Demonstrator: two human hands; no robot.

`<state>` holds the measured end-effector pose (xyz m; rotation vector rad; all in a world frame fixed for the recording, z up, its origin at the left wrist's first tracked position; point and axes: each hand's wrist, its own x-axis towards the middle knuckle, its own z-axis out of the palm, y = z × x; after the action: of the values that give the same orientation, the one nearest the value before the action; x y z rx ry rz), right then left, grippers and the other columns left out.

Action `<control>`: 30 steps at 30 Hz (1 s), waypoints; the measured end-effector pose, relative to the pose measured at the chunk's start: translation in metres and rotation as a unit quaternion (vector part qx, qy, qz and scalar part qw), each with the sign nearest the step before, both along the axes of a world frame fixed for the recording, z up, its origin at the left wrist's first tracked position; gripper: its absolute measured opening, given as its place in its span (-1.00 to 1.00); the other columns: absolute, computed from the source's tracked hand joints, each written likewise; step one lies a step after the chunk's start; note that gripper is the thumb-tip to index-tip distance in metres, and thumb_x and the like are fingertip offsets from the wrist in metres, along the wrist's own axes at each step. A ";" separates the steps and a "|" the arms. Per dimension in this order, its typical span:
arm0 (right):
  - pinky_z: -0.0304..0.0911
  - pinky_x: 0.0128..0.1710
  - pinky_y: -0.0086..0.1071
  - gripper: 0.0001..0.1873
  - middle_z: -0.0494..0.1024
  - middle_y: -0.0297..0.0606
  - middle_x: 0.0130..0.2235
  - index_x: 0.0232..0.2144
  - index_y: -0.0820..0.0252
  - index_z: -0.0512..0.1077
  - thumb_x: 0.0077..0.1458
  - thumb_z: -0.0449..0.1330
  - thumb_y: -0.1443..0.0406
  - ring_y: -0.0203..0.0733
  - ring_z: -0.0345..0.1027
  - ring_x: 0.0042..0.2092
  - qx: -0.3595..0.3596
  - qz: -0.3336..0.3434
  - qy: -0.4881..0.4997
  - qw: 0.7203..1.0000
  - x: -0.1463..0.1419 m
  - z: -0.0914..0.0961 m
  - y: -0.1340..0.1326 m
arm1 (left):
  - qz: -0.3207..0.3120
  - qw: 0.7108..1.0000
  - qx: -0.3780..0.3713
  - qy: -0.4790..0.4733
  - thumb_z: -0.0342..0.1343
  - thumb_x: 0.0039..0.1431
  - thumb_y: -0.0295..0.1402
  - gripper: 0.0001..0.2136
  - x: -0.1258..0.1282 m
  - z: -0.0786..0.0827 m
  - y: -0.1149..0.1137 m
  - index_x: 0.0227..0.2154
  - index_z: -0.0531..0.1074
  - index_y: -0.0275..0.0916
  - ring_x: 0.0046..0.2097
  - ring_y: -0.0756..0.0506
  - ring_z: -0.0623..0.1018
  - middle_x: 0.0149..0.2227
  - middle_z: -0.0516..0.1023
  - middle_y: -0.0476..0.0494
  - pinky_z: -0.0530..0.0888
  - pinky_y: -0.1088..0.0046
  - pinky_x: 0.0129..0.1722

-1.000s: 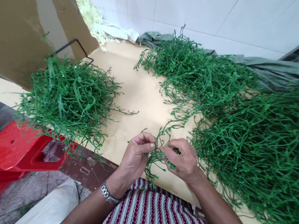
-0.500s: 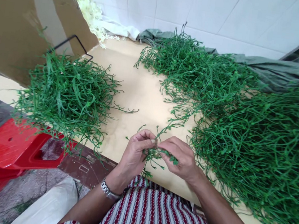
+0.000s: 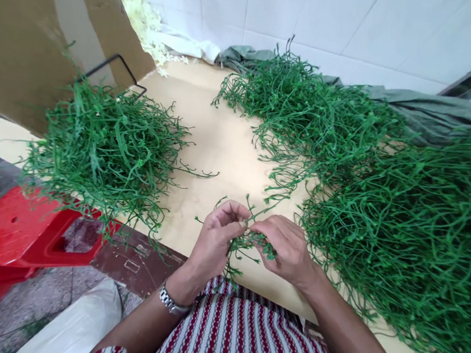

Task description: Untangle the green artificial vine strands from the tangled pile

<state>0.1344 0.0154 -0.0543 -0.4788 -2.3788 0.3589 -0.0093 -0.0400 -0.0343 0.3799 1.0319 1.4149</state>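
Close to the table's front edge, my left hand (image 3: 218, 237) pinches a branching green artificial plant stem (image 3: 232, 270) between thumb and fingers. Its thin tips hang below the hand and stick out above it. My right hand (image 3: 284, 247) meets the left one fingertip to fingertip, with its fingers closed on green stem pieces (image 3: 268, 250) that show under the palm. The exact spot where the fingertips meet is partly hidden. A large heap of the same green stems (image 3: 417, 233) lies right of my right hand, and a smaller pile (image 3: 110, 149) lies to the left.
Another green pile (image 3: 312, 111) lies at the back by the tiled wall (image 3: 298, 12). A cardboard box (image 3: 34, 31) and a bent black metal rod (image 3: 121, 59) stand at the left. Red stools (image 3: 1, 228) are below the table (image 3: 215, 134). Pale yellow pieces (image 3: 138, 18) lie behind the box.
Both hands stay almost in place, fingertips still together. The stem between them has shifted slightly, and the right fingers have curled a little differently around the green pieces.
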 end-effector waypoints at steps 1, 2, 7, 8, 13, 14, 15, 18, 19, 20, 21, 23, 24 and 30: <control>0.17 -0.42 -0.35 -0.74 0.37 -0.22 -0.45 -0.24 0.24 0.34 0.00 -0.01 0.48 -0.20 0.24 -0.41 0.005 0.005 0.000 1.000 0.000 0.002 0.001 | -0.006 1.000 0.008 0.015 0.18 -0.23 -0.52 -0.87 -0.001 0.001 0.000 -0.50 0.41 -0.31 -0.50 0.09 0.32 -0.51 0.39 0.01 0.25 0.59 -0.49; 0.17 -0.42 -0.35 -0.73 0.37 -0.23 -0.46 -0.23 0.24 0.35 -0.01 -0.01 0.48 -0.20 0.24 -0.41 0.011 0.010 -0.001 1.000 0.001 0.004 0.001 | -0.009 0.999 0.014 0.029 0.20 -0.24 -0.51 -0.86 -0.001 0.001 -0.001 -0.51 0.41 -0.31 -0.50 0.09 0.32 -0.52 0.39 0.01 0.25 0.59 -0.49; 0.15 -0.43 -0.34 -0.75 0.38 -0.23 -0.46 -0.23 0.23 0.36 0.06 -0.03 0.44 -0.20 0.25 -0.41 0.028 0.028 -0.002 0.999 0.000 0.010 0.001 | 0.007 1.000 -0.001 -0.009 0.20 -0.25 -0.51 -0.89 -0.005 -0.001 0.002 -0.62 0.35 -0.31 -0.54 0.09 0.31 -0.60 0.39 0.02 0.25 0.59 -0.51; 0.15 -0.42 -0.34 -0.77 0.38 -0.22 -0.46 -0.23 0.23 0.36 0.07 -0.02 0.42 -0.20 0.26 -0.40 0.032 0.032 0.002 0.999 0.000 0.010 0.000 | 0.008 0.999 -0.010 -0.033 0.19 -0.26 -0.53 -0.88 -0.005 -0.002 0.002 -0.63 0.34 -0.32 -0.54 0.08 0.34 -0.60 0.40 0.02 0.26 0.58 -0.51; 0.15 -0.43 -0.34 -0.80 0.40 -0.22 -0.46 -0.20 0.22 0.33 0.09 0.03 0.39 -0.21 0.27 -0.40 0.045 0.036 0.024 0.998 -0.001 0.006 -0.002 | 0.036 0.999 0.004 -0.036 0.19 -0.27 -0.58 -0.86 -0.006 -0.001 0.001 -0.64 0.32 -0.32 -0.48 0.04 0.43 -0.58 0.44 -0.01 0.32 0.56 -0.46; 0.15 -0.43 -0.34 -0.80 0.40 -0.22 -0.45 -0.19 0.22 0.33 0.10 0.03 0.38 -0.21 0.27 -0.40 0.044 0.037 0.026 0.998 -0.001 0.005 -0.003 | 0.039 0.999 0.008 -0.028 0.19 -0.26 -0.58 -0.86 -0.006 0.000 0.000 -0.63 0.32 -0.31 -0.50 0.04 0.42 -0.59 0.44 0.00 0.32 0.56 -0.48; 0.15 -0.43 -0.33 -0.80 0.41 -0.21 -0.45 -0.19 0.23 0.32 0.10 0.03 0.36 -0.20 0.27 -0.40 0.042 0.040 0.029 0.998 -0.001 0.005 -0.003 | 0.041 0.999 0.011 -0.022 0.19 -0.25 -0.57 -0.86 -0.006 0.000 -0.001 -0.62 0.32 -0.31 -0.52 0.05 0.41 -0.58 0.44 0.01 0.31 0.56 -0.50; 0.15 -0.43 -0.32 -0.77 0.41 -0.19 -0.44 -0.17 0.26 0.31 0.08 0.04 0.37 -0.18 0.27 -0.40 0.021 0.045 0.041 0.998 0.000 0.005 -0.005 | 0.044 0.999 0.026 0.003 0.20 -0.22 -0.55 -0.86 -0.007 0.001 -0.003 -0.60 0.32 -0.30 -0.55 0.07 0.38 -0.57 0.43 0.03 0.31 0.56 -0.52; 0.15 -0.43 -0.33 -0.76 0.41 -0.19 -0.43 -0.16 0.27 0.30 0.06 0.03 0.40 -0.18 0.26 -0.40 0.005 0.039 0.042 0.998 0.000 0.005 -0.005 | 0.039 0.998 0.037 0.015 0.20 -0.20 -0.53 -0.86 -0.007 0.000 -0.003 -0.59 0.32 -0.29 -0.54 0.07 0.38 -0.56 0.42 0.03 0.31 0.56 -0.51; 0.15 -0.43 -0.34 -0.73 0.40 -0.20 -0.43 -0.16 0.27 0.30 0.04 0.03 0.44 -0.19 0.25 -0.40 -0.014 0.029 0.040 0.999 0.000 0.005 -0.005 | 0.031 0.998 0.048 0.028 0.20 -0.18 -0.52 -0.86 -0.008 0.000 -0.004 -0.57 0.32 -0.29 -0.54 0.07 0.37 -0.55 0.41 0.03 0.30 0.56 -0.49; 0.16 -0.44 -0.35 -0.71 0.39 -0.21 -0.43 -0.15 0.26 0.30 0.02 0.03 0.46 -0.21 0.24 -0.41 -0.037 0.020 0.037 0.998 0.000 0.006 -0.005 | 0.019 0.997 0.058 0.041 0.20 -0.15 -0.50 -0.87 -0.009 0.000 -0.005 -0.56 0.32 -0.29 -0.52 0.08 0.36 -0.55 0.40 0.03 0.29 0.57 -0.48; 0.16 -0.45 -0.39 -0.70 0.38 -0.23 -0.42 -0.16 0.24 0.31 0.01 0.04 0.48 -0.24 0.24 -0.42 -0.087 0.012 0.031 0.996 -0.001 0.007 -0.005 | -0.010 0.995 0.076 0.067 0.19 -0.10 -0.46 -0.88 -0.011 -0.002 -0.006 -0.54 0.33 -0.29 -0.50 0.08 0.34 -0.53 0.38 0.02 0.28 0.57 -0.46; 0.17 -0.45 -0.40 -0.72 0.38 -0.24 -0.41 -0.16 0.23 0.32 0.02 0.06 0.47 -0.25 0.24 -0.41 -0.112 0.016 0.031 0.993 -0.001 0.008 -0.005 | -0.026 0.993 0.084 0.078 0.19 -0.08 -0.45 -0.89 -0.012 -0.003 -0.007 -0.53 0.34 -0.30 -0.48 0.08 0.33 -0.52 0.38 0.01 0.27 0.57 -0.45; 0.21 -0.39 -0.43 -0.84 0.43 -0.25 -0.35 -0.22 0.20 0.35 0.09 0.09 0.37 -0.28 0.30 -0.35 -0.234 0.026 0.058 0.970 -0.005 0.013 -0.005 | -0.029 0.986 0.118 0.117 0.21 -0.11 -0.50 -0.89 -0.011 -0.008 -0.009 -0.52 0.37 -0.29 -0.42 0.08 0.33 -0.47 0.38 0.02 0.28 0.61 -0.41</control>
<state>0.1291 0.0107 -0.0412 -0.5896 -2.1881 0.9567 -0.0206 -0.0486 -0.0427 0.7573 1.0334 1.4677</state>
